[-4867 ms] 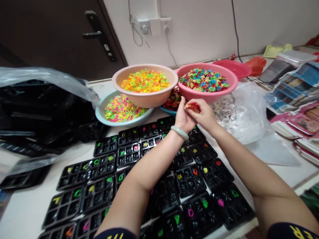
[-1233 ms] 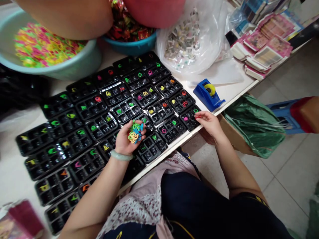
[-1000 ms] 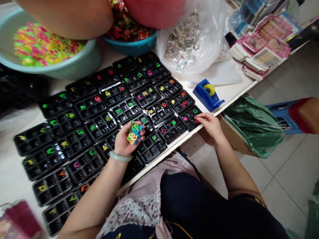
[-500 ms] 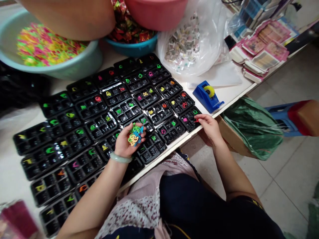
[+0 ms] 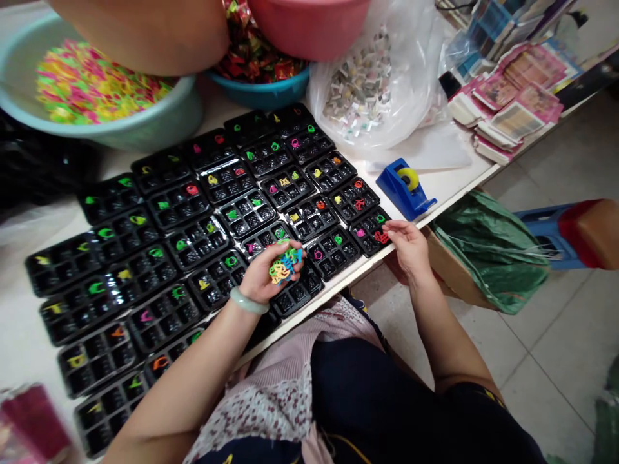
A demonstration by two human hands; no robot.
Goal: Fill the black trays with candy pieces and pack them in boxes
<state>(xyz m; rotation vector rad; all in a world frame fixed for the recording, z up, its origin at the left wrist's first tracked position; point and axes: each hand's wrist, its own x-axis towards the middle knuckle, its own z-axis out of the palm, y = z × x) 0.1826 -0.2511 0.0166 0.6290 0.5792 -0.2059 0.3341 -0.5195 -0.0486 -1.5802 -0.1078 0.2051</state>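
My left hand (image 5: 264, 274), with a pale bangle at its wrist, is cupped around a bunch of small plastic pieces (image 5: 286, 263) in blue, green and light orange. It hovers over the front rows of black compartment trays. My right hand (image 5: 410, 248) is at the right-hand end tray (image 5: 362, 243), its fingertips just beside a red plastic piece (image 5: 381, 238) lying in a compartment. The fingers there look loosely bent and apart, with nothing visible between them. That same tray also holds a pink piece (image 5: 360, 232) and a green piece (image 5: 381, 219).
Many more black trays (image 5: 246, 214) with small coloured pieces cover the table. Behind them stand a pale green basin (image 5: 145, 132) of bright pieces and a clear bag (image 5: 411, 122). A blue tape dispenser (image 5: 403, 193), card stacks (image 5: 512, 106) and a green-lined box (image 5: 483, 251) are at right.
The red piece that was at my right fingertips now lies in the end tray. My left hand has moved right with its bunch of pieces.
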